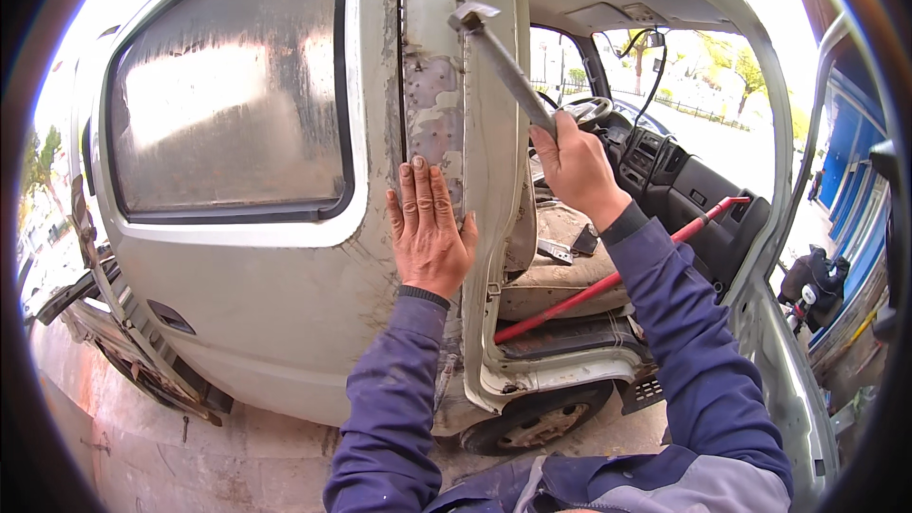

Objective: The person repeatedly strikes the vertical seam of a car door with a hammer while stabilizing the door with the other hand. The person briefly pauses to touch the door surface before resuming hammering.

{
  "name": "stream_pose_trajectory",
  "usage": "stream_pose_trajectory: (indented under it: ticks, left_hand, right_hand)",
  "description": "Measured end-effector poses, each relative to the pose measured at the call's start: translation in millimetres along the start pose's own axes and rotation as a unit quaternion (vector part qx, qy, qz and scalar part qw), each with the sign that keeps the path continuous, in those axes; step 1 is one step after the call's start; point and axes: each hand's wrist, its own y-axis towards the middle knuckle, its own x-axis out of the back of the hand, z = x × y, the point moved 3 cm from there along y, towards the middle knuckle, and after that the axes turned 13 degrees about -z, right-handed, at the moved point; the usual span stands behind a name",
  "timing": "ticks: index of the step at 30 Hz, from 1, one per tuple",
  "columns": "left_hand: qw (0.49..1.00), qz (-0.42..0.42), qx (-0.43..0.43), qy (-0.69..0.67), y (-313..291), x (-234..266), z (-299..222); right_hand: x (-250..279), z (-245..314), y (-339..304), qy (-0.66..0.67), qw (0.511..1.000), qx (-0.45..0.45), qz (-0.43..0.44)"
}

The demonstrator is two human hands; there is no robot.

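My left hand [432, 239] lies flat on the truck cab's door pillar [432, 85], its fingers stretched upward. The pillar's paint is scraped away in patches, with grey metal and small dents showing. To the right and higher, my right hand [576, 167] is wrapped round the handle of a hammer [513, 71]. The hammer tilts up to the left, its metal head in front of the upper pillar; whether the head touches the metal I cannot tell.
A red bar [617, 275] slants across the open doorway, past the worn seat [560, 299]. Left of the pillar is a dirty side window [233, 85]. The front wheel [539, 423] sits below the sill. The open door [788, 389] stands at the right.
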Motion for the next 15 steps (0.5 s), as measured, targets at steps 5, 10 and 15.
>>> stream_pose_trajectory:
  ticks: [5,10,15]
  left_hand:
    - [1.0,-0.004,0.003,-0.002,0.2,1.4,-0.4]
    - [1.0,0.0,0.0,-0.001,-1.0,0.8,-0.3]
    - [1.0,-0.01,0.002,-0.002,-0.1,-0.4,-0.4]
  right_hand:
    - [6.0,0.6,-2.6,0.051,0.996,0.023,-0.069]
    - [5.8,-2.1,-5.0,-0.007,1.0,-0.016,-0.025]
    - [6.8,2.1,-7.4,0.0,1.0,-0.008,-0.013]
